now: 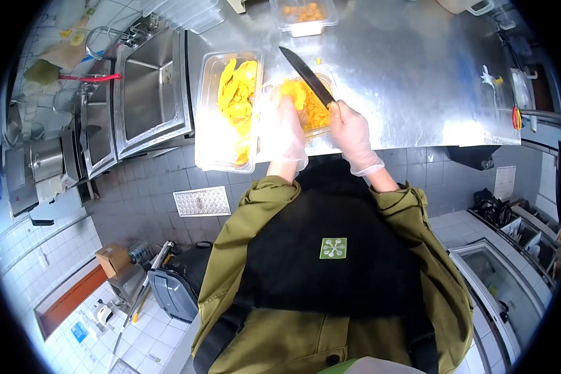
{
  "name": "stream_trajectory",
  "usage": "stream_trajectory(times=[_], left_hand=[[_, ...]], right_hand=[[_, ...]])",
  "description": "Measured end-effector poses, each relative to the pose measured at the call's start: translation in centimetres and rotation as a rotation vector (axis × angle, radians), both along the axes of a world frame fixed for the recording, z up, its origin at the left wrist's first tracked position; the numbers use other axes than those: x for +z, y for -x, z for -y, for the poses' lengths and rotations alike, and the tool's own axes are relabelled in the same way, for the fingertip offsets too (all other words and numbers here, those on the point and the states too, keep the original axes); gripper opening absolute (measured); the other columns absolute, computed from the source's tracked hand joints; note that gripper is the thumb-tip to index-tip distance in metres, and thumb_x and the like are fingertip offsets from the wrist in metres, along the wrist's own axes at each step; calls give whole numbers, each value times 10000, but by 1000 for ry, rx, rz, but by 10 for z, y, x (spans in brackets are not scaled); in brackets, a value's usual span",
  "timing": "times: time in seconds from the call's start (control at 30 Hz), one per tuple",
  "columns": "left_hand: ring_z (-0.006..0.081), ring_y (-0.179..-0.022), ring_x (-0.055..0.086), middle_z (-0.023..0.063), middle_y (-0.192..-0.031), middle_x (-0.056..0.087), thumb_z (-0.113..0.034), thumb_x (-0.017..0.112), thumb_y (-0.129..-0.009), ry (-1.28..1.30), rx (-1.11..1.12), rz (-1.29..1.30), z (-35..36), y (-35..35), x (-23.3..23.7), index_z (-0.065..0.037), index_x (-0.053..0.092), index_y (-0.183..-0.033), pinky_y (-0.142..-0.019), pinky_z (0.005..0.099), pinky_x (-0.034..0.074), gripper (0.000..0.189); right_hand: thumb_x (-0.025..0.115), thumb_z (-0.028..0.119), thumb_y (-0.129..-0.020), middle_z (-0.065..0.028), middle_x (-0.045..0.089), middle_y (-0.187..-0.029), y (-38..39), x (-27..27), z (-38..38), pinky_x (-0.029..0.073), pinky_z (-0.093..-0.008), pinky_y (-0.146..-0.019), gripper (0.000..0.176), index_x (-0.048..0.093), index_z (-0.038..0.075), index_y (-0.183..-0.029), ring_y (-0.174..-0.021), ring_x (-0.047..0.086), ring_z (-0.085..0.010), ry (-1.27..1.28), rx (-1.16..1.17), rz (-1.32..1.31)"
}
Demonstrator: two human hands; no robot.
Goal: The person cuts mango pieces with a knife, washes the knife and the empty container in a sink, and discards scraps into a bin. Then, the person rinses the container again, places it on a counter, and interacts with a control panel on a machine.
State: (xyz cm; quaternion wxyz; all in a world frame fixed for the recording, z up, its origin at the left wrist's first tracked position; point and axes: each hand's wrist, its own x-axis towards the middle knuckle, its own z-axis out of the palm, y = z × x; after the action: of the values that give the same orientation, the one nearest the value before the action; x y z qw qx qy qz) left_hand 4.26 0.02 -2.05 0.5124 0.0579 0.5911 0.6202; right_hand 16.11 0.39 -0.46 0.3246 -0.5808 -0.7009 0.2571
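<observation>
Wrapped round the handle of a dark-bladed knife (306,73) is my right hand (351,132), in a clear glove. The blade points up and to the left, over a clear container of diced orange pieces (318,116). My left hand (285,132), also gloved, holds a yellow-orange piece (293,93) above that container, left of the blade. To the left stands a long clear container (207,134) with yellow-orange peels or slices (237,93) in it.
Another clear tub (306,28) with orange pieces stands at the back of the steel counter (411,81). Stacked clear containers (190,14) are at the back left, beside a sink (148,93). A grey bin (173,293) stands on the floor.
</observation>
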Motion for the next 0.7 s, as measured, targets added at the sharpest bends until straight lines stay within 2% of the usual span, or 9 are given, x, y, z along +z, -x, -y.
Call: stream_trajectory(times=[0.07,0.1,0.17,0.2,0.3,0.4,0.5,0.7], left_hand=[[113,-818,509,40,-956,555,-288,467,-895,89,-38,-170,0,-4,14,-38,517,-1099,-713,245,435,326],[106,-795,504,36,-932,553,-291,460,-895,79,-36,-200,0,-4,6,-41,522,-1090,-696,239,432,323],[108,-779,502,33,-923,552,-287,451,-896,27,-59,-135,-3,4,-14,-44,524,-1088,-683,239,431,318],[109,-770,501,32,-919,551,-286,447,-897,10,-70,-104,-2,5,-8,-45,525,-1087,-677,239,430,316],[104,-709,487,16,-874,545,-277,439,-896,140,-49,-60,1,-2,9,-64,527,-1060,-601,228,414,283],[87,-590,448,21,-774,534,-273,450,-890,17,-140,-6,0,9,-18,-96,520,-999,-508,206,364,220],[70,-484,387,27,-682,511,-271,472,-879,-5,-190,316,-3,18,-20,-123,500,-941,-433,186,298,163],[72,-442,375,39,-656,518,-261,474,-883,46,-91,446,-1,17,-19,-115,491,-928,-402,170,284,154]], right_hand=[[465,220,-873,-177,561,-632,1,-8,-1,467,-401,-547,239,551,36,-746,-585,567,-345,63,66,74],[467,219,-872,-176,561,-632,1,-10,-1,468,-398,-544,237,551,36,-747,-585,568,-344,93,95,112],[472,218,-870,-175,561,-630,-3,-6,-2,469,-395,-537,234,551,36,-746,-583,569,-341,0,42,42],[475,217,-869,-174,561,-628,-4,-6,0,469,-393,-533,232,550,36,-746,-581,570,-340,-37,16,5],[448,257,-893,-178,535,-575,-5,-15,-3,435,-424,-504,247,516,44,-788,-550,544,-369,40,155,108],[443,266,-894,-175,540,-576,-8,-17,-6,437,-431,-508,256,515,50,-778,-554,547,-370,14,151,139],[483,200,-863,-156,558,-608,-10,-10,-5,471,-397,-524,213,529,48,-722,-564,572,-325,20,143,165],[500,196,-853,-153,557,-605,-13,-11,-7,470,-392,-513,198,530,51,-721,-553,570,-328,-22,175,178]])
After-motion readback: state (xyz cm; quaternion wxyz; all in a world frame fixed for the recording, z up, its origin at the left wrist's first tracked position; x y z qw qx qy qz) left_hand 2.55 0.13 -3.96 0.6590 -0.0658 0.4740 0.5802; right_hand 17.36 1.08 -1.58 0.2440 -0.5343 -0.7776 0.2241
